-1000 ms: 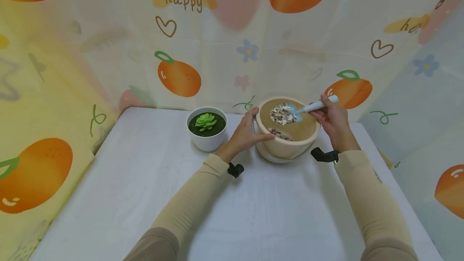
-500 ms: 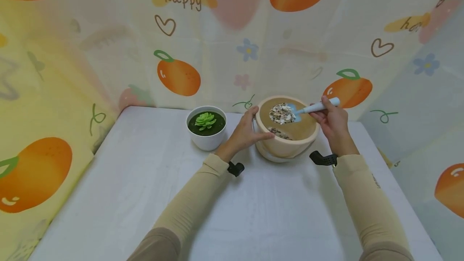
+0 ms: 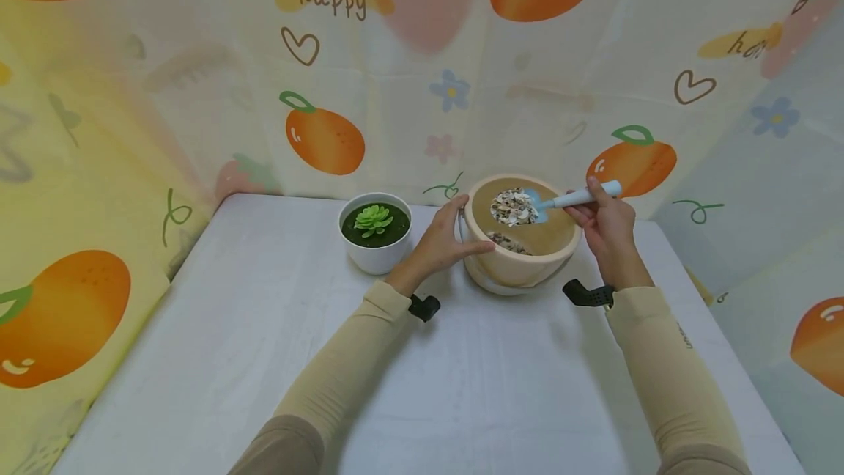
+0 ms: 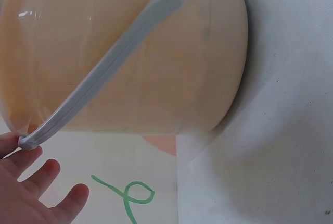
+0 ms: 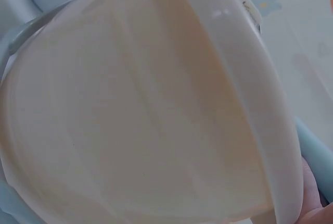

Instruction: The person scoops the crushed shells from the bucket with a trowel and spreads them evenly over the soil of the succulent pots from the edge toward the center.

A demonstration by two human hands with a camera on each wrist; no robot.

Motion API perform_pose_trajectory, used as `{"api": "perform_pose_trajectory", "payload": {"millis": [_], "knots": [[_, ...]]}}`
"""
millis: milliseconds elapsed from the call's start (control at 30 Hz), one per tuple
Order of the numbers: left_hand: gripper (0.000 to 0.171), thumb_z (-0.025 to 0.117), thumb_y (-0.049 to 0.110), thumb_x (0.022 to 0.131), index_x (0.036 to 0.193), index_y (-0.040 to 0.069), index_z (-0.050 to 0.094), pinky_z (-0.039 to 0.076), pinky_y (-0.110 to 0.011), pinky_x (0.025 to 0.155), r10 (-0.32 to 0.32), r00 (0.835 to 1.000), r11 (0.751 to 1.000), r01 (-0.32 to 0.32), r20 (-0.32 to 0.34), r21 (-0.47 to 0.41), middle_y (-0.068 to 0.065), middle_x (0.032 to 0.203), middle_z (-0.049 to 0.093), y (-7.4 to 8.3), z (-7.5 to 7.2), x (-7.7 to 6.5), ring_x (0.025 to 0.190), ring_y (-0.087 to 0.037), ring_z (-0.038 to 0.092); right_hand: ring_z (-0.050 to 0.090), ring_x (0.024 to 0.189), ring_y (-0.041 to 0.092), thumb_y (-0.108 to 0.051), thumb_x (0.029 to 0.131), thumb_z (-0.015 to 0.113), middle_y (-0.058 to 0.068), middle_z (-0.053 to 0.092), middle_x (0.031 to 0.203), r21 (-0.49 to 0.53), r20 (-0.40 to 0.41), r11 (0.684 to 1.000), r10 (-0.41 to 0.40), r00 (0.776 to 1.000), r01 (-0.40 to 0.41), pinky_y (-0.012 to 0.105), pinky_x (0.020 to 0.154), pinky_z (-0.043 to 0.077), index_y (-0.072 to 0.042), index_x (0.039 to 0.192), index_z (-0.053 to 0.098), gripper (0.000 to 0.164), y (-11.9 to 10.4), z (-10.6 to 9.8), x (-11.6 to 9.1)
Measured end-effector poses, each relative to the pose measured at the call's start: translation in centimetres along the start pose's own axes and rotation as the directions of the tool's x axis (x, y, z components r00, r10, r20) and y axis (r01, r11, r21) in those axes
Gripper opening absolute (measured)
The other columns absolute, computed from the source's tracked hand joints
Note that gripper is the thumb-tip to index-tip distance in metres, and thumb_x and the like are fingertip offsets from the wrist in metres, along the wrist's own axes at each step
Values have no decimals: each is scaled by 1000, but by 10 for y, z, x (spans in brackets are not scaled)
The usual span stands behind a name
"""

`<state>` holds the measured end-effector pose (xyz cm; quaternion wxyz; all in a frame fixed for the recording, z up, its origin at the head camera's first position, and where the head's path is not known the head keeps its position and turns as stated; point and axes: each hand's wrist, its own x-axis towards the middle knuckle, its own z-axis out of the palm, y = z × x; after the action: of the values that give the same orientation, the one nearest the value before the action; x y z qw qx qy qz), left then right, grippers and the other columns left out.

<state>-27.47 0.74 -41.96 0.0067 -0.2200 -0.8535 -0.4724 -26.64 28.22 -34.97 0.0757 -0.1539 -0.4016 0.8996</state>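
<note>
Blue scoop (image 3: 563,201) has barely moved, so I judge its chips (image 3: 513,207) steady; right grip (image 3: 609,229) clamps it; left grip (image 3: 437,242), spread apart, touches the bucket (image 3: 527,268).

Between left sleeve (image 3: 346,358) and right sleeve (image 3: 669,361), a hand could pass over the tabletop (image 3: 514,387) up to the bucket (image 3: 517,272) — a broad lane. The left hand (image 3: 437,242) blocks the gap beside the white pot (image 3: 376,259); scoop (image 3: 575,198) and right hand (image 3: 609,232) bar the right — curtain (image 3: 395,86) close behind.
</note>
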Motion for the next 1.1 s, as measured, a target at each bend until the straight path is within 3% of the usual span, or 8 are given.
{"api": "perform_pose_trajectory", "payload": {"millis": [1100], "knots": [[97,80,48,76,151,10,31,33,-46,116,8,1000,997,-10,25,71,-13,154,35,9,-10,-6,144,-28,32,75,73,26,-15,81,78,16,72,74,26,-44,998,-54,998,55,38,66,58,-1,102,61,30,-3,9,-13]]}}
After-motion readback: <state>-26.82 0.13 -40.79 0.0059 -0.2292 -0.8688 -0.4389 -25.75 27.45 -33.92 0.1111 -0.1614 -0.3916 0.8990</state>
